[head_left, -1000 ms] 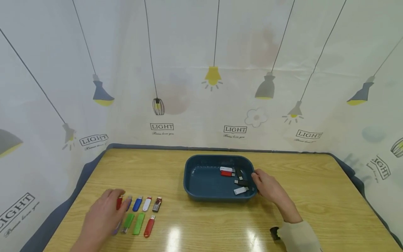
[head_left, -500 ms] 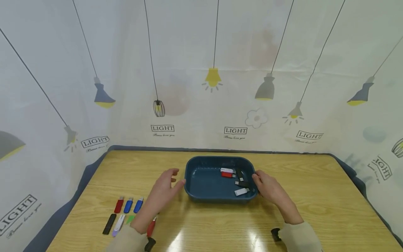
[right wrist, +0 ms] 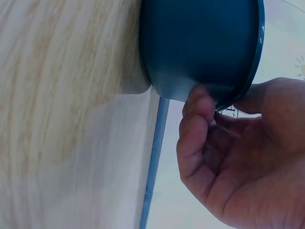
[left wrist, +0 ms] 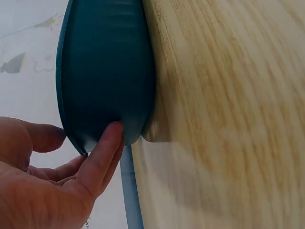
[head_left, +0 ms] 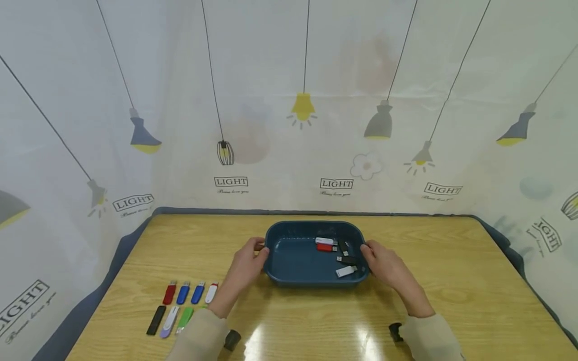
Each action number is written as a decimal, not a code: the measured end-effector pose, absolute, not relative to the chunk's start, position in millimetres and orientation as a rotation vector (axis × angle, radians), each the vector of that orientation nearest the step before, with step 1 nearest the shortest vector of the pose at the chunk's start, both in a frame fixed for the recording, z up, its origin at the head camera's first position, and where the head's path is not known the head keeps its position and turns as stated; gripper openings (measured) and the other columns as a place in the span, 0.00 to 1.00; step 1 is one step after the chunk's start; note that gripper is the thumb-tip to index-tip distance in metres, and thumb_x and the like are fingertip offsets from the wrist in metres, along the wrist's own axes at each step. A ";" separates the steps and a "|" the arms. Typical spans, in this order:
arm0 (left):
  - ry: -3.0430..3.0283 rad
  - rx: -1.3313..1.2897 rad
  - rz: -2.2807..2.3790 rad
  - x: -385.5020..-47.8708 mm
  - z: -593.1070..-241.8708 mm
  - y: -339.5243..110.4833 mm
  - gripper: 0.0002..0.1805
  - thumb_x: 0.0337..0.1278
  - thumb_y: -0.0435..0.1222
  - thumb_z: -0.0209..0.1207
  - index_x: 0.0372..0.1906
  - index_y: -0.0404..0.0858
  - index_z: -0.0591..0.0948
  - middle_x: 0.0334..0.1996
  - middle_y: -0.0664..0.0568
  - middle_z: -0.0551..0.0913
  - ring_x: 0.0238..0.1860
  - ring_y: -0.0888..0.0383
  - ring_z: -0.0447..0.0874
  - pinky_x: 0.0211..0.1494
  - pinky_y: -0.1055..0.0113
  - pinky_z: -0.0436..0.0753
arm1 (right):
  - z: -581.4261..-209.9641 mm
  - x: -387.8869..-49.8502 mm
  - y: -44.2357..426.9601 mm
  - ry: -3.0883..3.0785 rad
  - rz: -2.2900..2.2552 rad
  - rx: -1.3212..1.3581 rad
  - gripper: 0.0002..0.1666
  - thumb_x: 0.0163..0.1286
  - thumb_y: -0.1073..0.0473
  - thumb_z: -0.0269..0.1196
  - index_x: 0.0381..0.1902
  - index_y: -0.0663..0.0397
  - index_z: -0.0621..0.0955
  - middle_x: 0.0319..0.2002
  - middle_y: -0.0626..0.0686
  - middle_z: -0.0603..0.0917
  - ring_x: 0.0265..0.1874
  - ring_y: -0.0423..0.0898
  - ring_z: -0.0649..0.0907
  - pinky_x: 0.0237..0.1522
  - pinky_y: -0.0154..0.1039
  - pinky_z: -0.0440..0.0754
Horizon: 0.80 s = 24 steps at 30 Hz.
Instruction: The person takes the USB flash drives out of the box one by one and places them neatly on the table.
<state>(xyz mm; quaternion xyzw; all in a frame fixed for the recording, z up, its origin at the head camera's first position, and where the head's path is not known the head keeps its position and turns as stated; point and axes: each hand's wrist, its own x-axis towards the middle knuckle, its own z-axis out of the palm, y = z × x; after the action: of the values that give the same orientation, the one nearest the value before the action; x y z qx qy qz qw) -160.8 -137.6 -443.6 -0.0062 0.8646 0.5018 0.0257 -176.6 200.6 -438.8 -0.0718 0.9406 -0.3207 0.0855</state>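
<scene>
A dark blue plastic tray (head_left: 293,258) stands on the table, gripped at both ends. My left hand (head_left: 246,263) holds its left end, thumb at the rim and fingers against the outer wall in the left wrist view. At the other end my right hand (head_left: 389,268) pinches the rim the same way, its fingers curled below in the right wrist view. Several USB sticks lie in the tray's right half: a white one (head_left: 324,241), a red one (head_left: 324,247), two black ones and another white one (head_left: 345,272).
More USB sticks lie in two rows at the table's left, among them a dark red one (head_left: 169,294), a blue one (head_left: 183,294), a black one (head_left: 156,321) and a green one (head_left: 185,318). My left forearm hides part of the rows. A lamp-print cloth (head_left: 280,150) hangs behind the table.
My left hand has moved right from the USB sticks on the table to the tray's left end and taken hold of it. The right hand has stayed on the tray.
</scene>
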 end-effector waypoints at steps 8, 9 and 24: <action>2.656 -0.016 1.577 -163.3 -447.7 -138.6 0.20 0.76 0.30 0.53 0.66 0.26 0.73 0.58 0.30 0.80 0.54 0.40 0.86 0.42 0.60 0.89 | -432.2 -176.6 193.5 3.049 -0.965 -0.190 0.28 0.84 0.51 0.53 0.66 0.71 0.73 0.51 0.66 0.81 0.46 0.59 0.82 0.45 0.57 0.83; 2.646 -0.015 1.589 -163.4 -448.0 -138.8 0.20 0.76 0.30 0.53 0.66 0.25 0.73 0.58 0.30 0.80 0.53 0.39 0.86 0.41 0.59 0.89 | -430.6 -176.7 191.5 3.096 -0.954 -0.233 0.27 0.83 0.52 0.55 0.65 0.71 0.74 0.51 0.67 0.80 0.46 0.60 0.82 0.46 0.57 0.82; 2.585 -0.002 1.660 -164.5 -451.8 -139.4 0.21 0.76 0.29 0.52 0.67 0.25 0.72 0.59 0.27 0.79 0.50 0.41 0.87 0.41 0.57 0.89 | -427.4 -178.9 154.4 3.232 -0.335 -0.939 0.16 0.67 0.63 0.73 0.49 0.64 0.83 0.42 0.57 0.84 0.38 0.51 0.84 0.41 0.45 0.87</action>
<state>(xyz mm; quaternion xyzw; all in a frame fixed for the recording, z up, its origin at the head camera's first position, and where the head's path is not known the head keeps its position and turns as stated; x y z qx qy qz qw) -164.5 -139.4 -451.8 -0.0006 0.8410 0.5399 0.0348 -178.9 154.4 -427.4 -0.2756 0.9487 -0.0985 -0.1199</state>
